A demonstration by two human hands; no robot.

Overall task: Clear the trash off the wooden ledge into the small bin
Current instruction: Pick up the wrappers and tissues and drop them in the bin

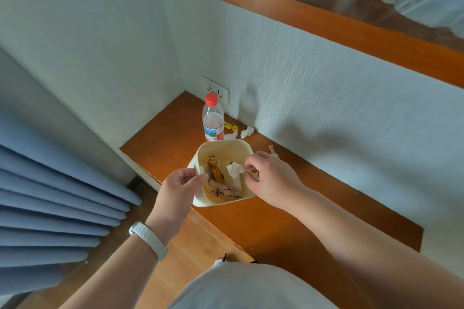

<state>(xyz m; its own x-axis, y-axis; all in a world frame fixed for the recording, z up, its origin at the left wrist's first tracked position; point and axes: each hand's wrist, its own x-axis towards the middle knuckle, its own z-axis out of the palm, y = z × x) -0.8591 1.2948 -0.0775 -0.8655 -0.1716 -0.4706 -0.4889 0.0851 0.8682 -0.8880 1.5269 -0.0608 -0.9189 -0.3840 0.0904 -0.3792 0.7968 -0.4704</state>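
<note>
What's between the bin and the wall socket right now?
Head view: a red-capped bottle stands upright on the ledge between the bin and the socket.

I see the cream small bin [222, 146] at the wooden ledge [288, 211] edge, scraps inside, crumpled tissue [234, 169] pinched above it; bottle [213, 120], yellow wrapper [232, 127], tissue bits [247, 131] behind.

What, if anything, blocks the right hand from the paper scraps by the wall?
Nothing visible. The paper scraps lie on open ledge beyond the right hand; the bottle stands beside them, not between.
</note>
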